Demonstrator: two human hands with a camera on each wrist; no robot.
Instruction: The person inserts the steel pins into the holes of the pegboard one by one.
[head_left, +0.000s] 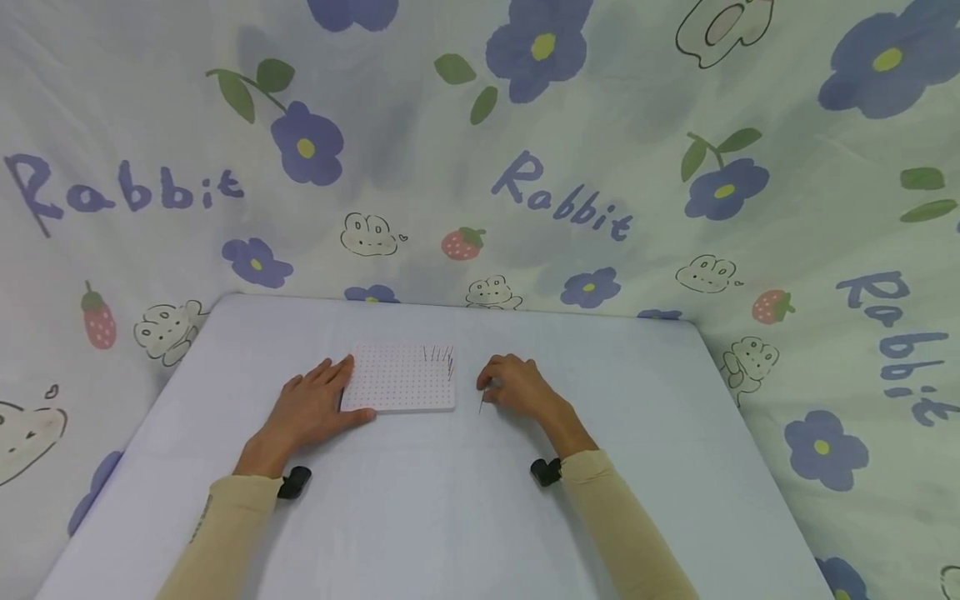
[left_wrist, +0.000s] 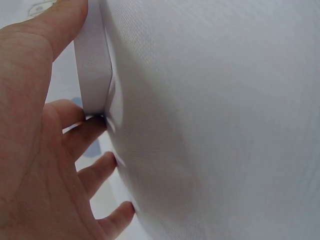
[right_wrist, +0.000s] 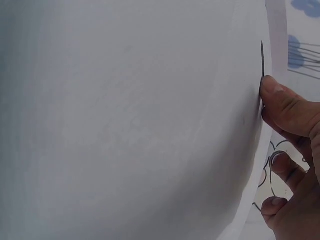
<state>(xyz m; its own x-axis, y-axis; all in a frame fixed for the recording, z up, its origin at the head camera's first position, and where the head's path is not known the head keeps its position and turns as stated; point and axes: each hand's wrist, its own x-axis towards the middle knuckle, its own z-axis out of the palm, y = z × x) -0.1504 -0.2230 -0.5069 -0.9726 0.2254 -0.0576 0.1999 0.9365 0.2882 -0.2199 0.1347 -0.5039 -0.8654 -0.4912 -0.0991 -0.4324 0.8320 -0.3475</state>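
A white pegboard [head_left: 397, 385] dotted with rows of small holes lies flat on the table. Several thin dark pins [head_left: 438, 353] stand in it around its back right corner. My left hand [head_left: 311, 408] rests against the board's left side with fingers spread, the thumb lying along its front edge. In the left wrist view those fingertips [left_wrist: 122, 212] touch the tablecloth beside the board's side wall [left_wrist: 94, 75]. Just right of the board, my right hand [head_left: 517, 387] pinches a thin dark pin [right_wrist: 262, 57] between thumb and index finger, low over the table.
A white cloth covers the table [head_left: 420, 517], whose far edge meets a printed curtain [head_left: 420, 175] with flowers and rabbits. Another curtain side [head_left: 817, 358] hangs at the right. Black wrist cameras [head_left: 295, 482] sit at both sleeves.
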